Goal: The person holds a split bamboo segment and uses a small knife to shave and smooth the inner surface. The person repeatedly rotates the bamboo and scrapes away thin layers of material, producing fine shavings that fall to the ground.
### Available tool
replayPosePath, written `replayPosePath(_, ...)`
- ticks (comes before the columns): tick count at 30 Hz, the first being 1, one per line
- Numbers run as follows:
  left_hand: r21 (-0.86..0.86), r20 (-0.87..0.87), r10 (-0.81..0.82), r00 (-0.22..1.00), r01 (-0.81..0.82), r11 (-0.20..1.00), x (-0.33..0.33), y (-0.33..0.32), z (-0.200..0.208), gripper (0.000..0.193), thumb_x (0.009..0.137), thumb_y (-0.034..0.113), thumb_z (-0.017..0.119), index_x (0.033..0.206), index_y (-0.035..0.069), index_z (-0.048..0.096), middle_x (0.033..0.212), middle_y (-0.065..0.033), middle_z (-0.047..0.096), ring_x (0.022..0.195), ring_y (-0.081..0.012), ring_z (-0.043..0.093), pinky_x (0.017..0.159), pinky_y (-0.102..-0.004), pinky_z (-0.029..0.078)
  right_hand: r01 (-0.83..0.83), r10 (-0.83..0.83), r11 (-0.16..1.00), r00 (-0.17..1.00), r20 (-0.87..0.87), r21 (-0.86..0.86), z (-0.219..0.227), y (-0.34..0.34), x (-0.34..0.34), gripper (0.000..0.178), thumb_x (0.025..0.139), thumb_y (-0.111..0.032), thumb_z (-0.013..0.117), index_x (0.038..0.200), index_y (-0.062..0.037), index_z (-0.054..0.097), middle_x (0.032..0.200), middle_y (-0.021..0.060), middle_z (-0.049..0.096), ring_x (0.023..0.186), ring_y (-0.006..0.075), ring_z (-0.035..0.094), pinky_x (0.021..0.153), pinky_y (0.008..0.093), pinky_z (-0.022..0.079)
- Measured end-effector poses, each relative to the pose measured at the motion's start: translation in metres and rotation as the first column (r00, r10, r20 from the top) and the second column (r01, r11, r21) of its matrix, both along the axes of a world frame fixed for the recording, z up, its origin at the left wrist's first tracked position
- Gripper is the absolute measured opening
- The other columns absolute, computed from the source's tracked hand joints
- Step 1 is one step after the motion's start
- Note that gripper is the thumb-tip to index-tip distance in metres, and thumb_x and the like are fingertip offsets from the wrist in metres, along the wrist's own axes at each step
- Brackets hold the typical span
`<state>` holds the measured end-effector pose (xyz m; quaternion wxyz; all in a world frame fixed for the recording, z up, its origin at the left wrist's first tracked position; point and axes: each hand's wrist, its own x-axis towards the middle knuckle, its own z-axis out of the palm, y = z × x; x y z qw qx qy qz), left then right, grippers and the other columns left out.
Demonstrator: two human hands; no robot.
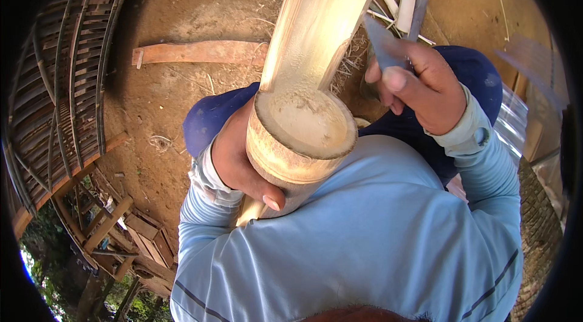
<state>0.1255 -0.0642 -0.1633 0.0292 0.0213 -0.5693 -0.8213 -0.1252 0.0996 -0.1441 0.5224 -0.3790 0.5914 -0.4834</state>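
I have the left hand (238, 152) clamped around the bamboo tube (297, 167) in front of the light-blue shirt (376, 237). In its rimmed end I see a shallow recess (297, 120), pale inside, with wood dust (297, 97) at its far side. The right hand (422, 88), apart, grips a blurred knife blade (381, 41) near the bamboo.

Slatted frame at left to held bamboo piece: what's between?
Head view: a flat reddish-brown strip on dirt ground; lower down, the blue-clad left knee and the left hand.
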Motion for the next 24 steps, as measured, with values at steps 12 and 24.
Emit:
replayPosePath(12,0.154,0.325,0.113,0.939,-0.171,0.973,0.01,0.007,0.009,0.146,0.039,0.061,0.093,0.149,-0.007,0.026,0.144,-0.0124,0.048,0.131,-0.0219,0.045,0.112,-0.0384,0.034,-0.116,0.066,0.961,0.978,-0.199,-0.25,0.012,-0.009,0.014,0.027,0.089,-0.008,0.062,0.115,-0.0052,0.068,0.077,0.0027,0.064,0.07,0.0091,0.059,0.065,0.0264,0.048)
replayPosePath(24,-0.263,0.22,0.326,0.92,-0.266,0.928,0.025,0.03,0.012,0.139,0.045,0.056,0.096,0.149,-0.006,0.027,0.147,-0.0151,0.043,0.137,-0.0238,0.039,0.116,-0.0389,0.025,-0.713,0.592,0.701,0.57,-0.569,0.015,0.038,-0.045,-0.006,0.066,0.074,-0.004,0.059,0.138,-0.0175,0.056,0.066,0.0117,0.059,0.059,0.024,0.061,0.06,0.0367,0.05)
